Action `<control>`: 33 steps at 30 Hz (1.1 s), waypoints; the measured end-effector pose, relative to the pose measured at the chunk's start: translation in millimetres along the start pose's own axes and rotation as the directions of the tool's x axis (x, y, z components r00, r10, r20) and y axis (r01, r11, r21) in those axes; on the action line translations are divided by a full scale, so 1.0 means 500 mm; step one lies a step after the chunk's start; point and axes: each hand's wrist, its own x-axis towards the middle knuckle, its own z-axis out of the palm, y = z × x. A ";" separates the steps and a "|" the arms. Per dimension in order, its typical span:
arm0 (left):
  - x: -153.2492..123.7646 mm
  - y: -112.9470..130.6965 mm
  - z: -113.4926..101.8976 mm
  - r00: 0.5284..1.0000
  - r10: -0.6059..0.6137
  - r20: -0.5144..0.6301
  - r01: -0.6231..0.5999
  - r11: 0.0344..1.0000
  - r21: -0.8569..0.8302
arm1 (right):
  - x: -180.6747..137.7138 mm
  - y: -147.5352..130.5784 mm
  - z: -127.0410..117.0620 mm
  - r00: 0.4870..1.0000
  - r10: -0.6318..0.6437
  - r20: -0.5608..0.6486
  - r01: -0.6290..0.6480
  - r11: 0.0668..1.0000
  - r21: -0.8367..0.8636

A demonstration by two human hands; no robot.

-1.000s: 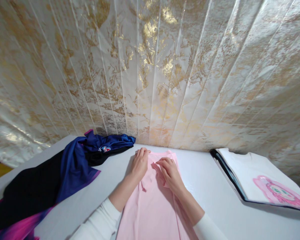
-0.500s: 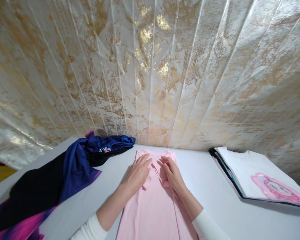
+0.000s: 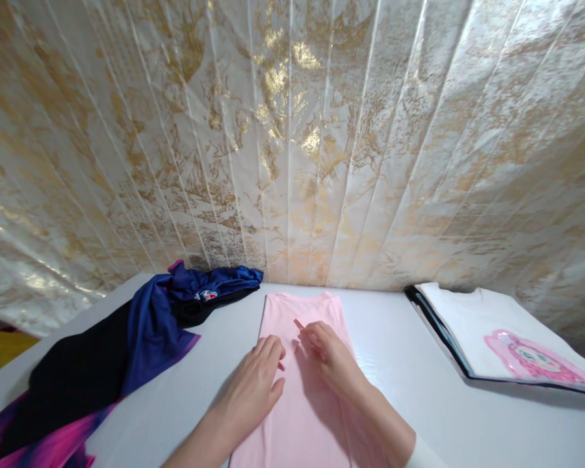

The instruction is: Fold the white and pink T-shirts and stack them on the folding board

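Note:
A pale pink garment (image 3: 299,416) lies lengthwise before me on the white surface, narrowed into a long panel with its neckline end away from me. Over its left edge rests my left hand (image 3: 256,374), fingers bent and thumb apart, holding nothing visible. Above the middle of the panel is my right hand (image 3: 329,357), its fingers curled in together and casting a shadow on the cloth. A small darker pink strip (image 3: 298,324) pokes out by the right fingertips. What those fingers hold, if anything, is hidden. Another bit of darker pink shows beside the left fingertips.
On the left lies a loose heap of black, blue and pink clothing (image 3: 149,325) with a small logo patch. A stack of folded shirts (image 3: 487,325) sits at the right, a white one with a pink cartoon print on top. Behind the white table (image 3: 394,351) hangs a gold-patterned silvery sheet (image 3: 292,143).
Both hands have drawn back toward me, and the right hand's fingers have curled in. The loose pink flaps that showed between the hands no longer show. The view has shifted slightly.

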 end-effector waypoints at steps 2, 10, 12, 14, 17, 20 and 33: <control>-0.002 0.003 0.002 1.000 -0.006 -0.017 0.006 1.000 0.014 | 0.003 -0.009 0.011 0.997 -0.064 0.047 0.067 0.996 -0.063; 0.013 -0.004 0.020 0.998 -0.020 -0.066 0.022 0.999 0.026 | 0.018 -0.008 0.032 0.980 -0.139 0.141 0.157 0.979 -0.131; 0.016 -0.002 0.021 0.996 -0.044 -0.081 0.047 0.998 0.031 | 0.016 -0.008 0.031 0.981 -0.137 0.138 0.155 0.980 -0.129; 0.019 0.001 0.020 0.994 -0.061 -0.094 0.066 0.996 0.052 | 0.014 -0.007 0.031 0.983 -0.131 0.132 0.147 0.982 -0.117; 0.024 0.006 0.016 0.995 -0.049 -0.087 0.057 0.994 0.095 | 0.012 -0.005 0.033 0.988 -0.109 0.107 0.118 0.989 -0.088; 0.024 0.011 0.013 0.996 -0.038 -0.077 0.048 0.991 0.128 | 0.011 -0.002 0.039 0.993 -0.084 0.078 0.090 0.993 -0.070; 0.126 0.004 0.007 0.989 -0.133 -0.067 0.137 0.988 0.069 | -0.036 -0.004 -0.056 0.994 0.082 -0.076 -0.093 0.984 -0.154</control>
